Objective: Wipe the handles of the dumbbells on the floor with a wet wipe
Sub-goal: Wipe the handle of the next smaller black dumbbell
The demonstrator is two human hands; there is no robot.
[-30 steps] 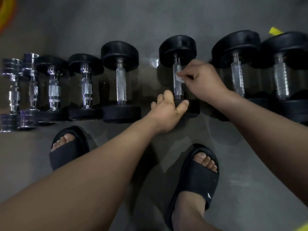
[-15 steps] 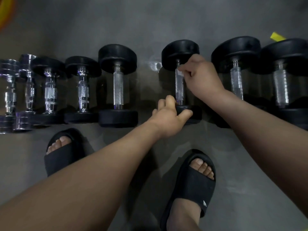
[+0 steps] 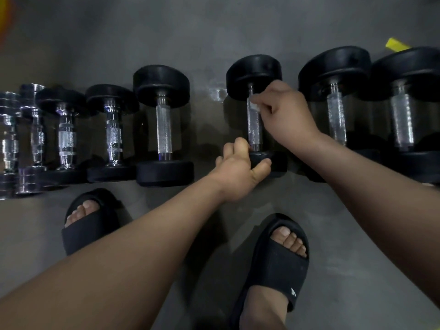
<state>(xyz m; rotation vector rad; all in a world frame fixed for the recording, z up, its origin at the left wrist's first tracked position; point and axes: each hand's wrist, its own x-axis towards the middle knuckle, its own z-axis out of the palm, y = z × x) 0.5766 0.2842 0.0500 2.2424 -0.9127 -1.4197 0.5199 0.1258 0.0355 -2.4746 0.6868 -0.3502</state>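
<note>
Seen from the head camera, the dumbbell point(image 3: 253, 75) in hand lay on the floor point(image 3: 214, 32) with its handle point(image 3: 254, 129) running straight away from the person. The right hand point(image 3: 285, 115) sat at the handle's far end, fingers curled and pinching a small white wipe point(image 3: 252, 106) against the metal, so the rest of the handle lay nearer the person, below those fingers. The left hand point(image 3: 238, 172) gripped the near weight, fingers and thumb curled round its edge. Bigger dumbbells point(image 3: 335, 115) lay just beside on the right, and smaller dumbbells point(image 3: 164, 125) lay left across a gap. Neither looked likely to block a stroke along the handle.
</note>
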